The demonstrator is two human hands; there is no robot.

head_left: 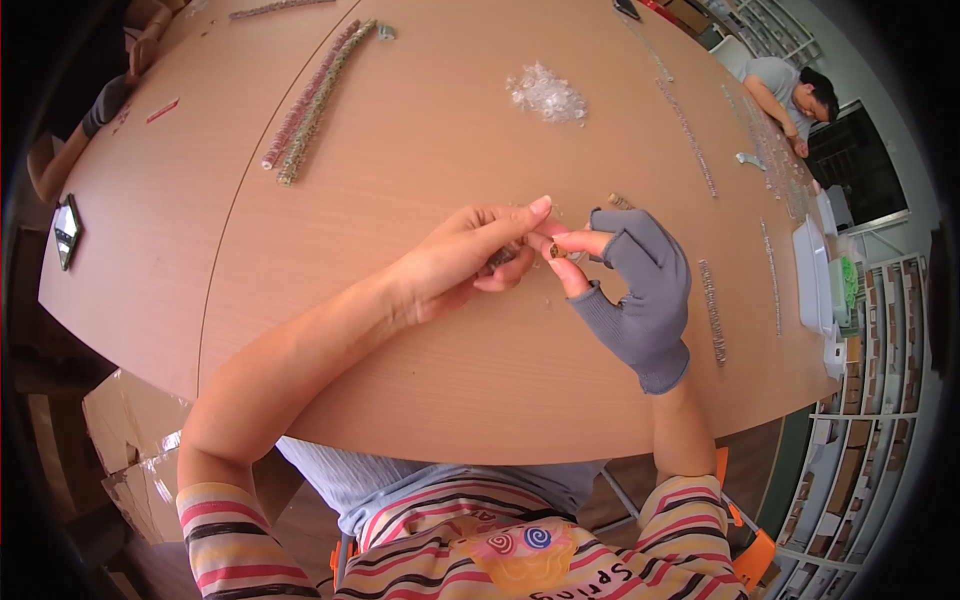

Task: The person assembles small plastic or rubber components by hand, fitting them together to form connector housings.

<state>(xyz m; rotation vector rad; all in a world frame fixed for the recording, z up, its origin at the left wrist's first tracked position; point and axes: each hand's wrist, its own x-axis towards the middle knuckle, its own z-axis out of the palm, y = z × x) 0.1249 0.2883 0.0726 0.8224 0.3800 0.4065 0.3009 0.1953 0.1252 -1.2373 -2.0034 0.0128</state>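
Observation:
My bare left hand [475, 250] is over the middle of the table. Its fingers are curled around small shiny brownish pieces [497, 258], mostly hidden in the palm. My right hand [640, 285] wears a grey fingerless glove. Thumb and forefinger there pinch a small gold-brown ring-like piece [556, 251], close to the left fingertips. Just beyond the glove lies a short brownish roll [620, 201], partly covered by that hand.
Two long rods packed with small pieces, one pinkish [305, 110] and one greenish [325, 110], lie far left. Beyond my hands sits a heap of clear plastic bits [548, 95]. Strands [712, 310] run along the right. A phone [66, 232] and co-workers are at the edges.

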